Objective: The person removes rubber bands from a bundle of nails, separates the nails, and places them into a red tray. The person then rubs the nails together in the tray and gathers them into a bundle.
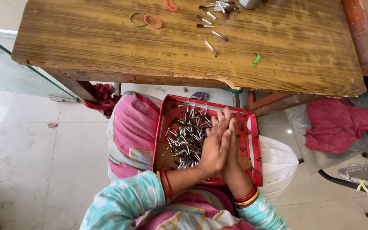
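**Hands pressed together over tray of metal pins**

Left hand (215,147) and right hand (232,149) sit palm to palm, fingers straight, above the red tray (252,127) on the lap. Can't tell if anything is clamped between the palms. Pile of small metal pins (188,138) lies in the tray, just left of the hands. More pins (211,25) and rubber bands (145,20) lie on the wooden table (107,42).

a worn wooden table and the clutter around it

the wooden table (107,42) carries a green rubber band (136,19), a red rubber band (153,21), a small green band (256,60) and scattered brush-tipped sticks (211,47). beneath it lies a dark red cloth (103,99); to the right a pink cloth (341,125) sits on a chair, over pale floor tiles (30,149).
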